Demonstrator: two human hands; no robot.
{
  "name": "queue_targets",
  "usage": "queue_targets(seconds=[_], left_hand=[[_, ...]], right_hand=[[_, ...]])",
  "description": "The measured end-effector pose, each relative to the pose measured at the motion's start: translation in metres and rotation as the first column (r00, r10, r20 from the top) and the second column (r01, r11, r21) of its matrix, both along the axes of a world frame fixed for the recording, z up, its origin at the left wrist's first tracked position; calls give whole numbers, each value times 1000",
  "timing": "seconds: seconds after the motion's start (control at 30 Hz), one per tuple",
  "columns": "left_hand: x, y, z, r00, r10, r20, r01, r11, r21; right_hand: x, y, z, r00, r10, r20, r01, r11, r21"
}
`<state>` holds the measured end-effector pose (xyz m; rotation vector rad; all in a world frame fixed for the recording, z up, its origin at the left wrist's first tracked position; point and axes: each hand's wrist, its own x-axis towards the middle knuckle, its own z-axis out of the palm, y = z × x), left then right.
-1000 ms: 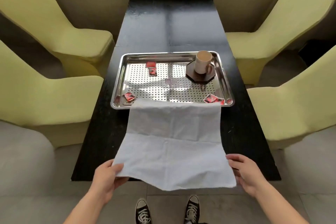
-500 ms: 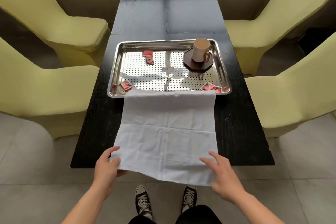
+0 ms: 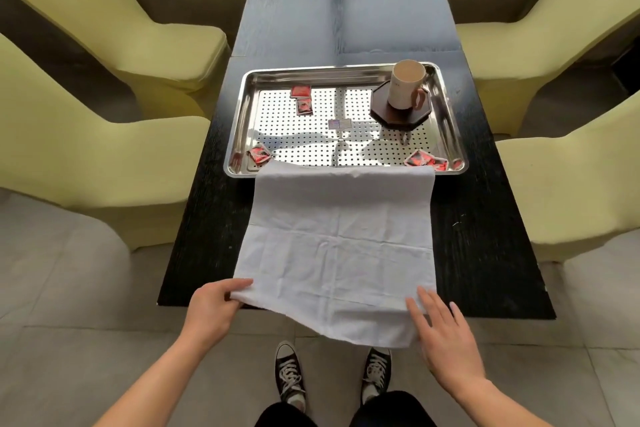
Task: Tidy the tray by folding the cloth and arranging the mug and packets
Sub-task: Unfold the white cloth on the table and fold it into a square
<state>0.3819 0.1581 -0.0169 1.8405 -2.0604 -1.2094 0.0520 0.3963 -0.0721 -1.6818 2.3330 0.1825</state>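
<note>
A white cloth point(image 3: 341, 246) lies spread on the black table, its far edge draped over the near rim of the steel tray point(image 3: 242, 114) and its near edge hanging off the table. My left hand point(image 3: 211, 308) pinches the cloth's near left corner. My right hand point(image 3: 441, 333) rests with straight fingers on the near right corner. A beige mug point(image 3: 405, 85) stands on a dark octagonal coaster point(image 3: 381, 113) at the tray's far right. Red packets lie far left point(image 3: 303, 99), near left point(image 3: 259, 153) and near right point(image 3: 420, 159); a pale packet point(image 3: 340, 124) sits mid-tray.
The black table point(image 3: 485, 236) runs away from me between yellow-green armchairs, two on the left point(image 3: 104, 149) and two on the right point(image 3: 571, 184). My black sneakers point(image 3: 289, 374) stand on the tiled floor just below the table's near edge.
The cloth has been drawn toward me and laid flatter on the table. My right hand moved inward from the cloth's outer edge onto its near right corner. My left hand keeps its corner.
</note>
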Motion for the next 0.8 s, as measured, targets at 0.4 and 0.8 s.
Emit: queue_targets(seconds=[0.4,0.8], left_hand=[[-11,-24,22,972,-109,-208,80,986,-144],[3,0,13,967,-50,-250,64,997,47]], right_hand=[[17,3,-2,993,29,113,-32,999,21],[-34,-4,26,838,-364,406,473,856,-209]])
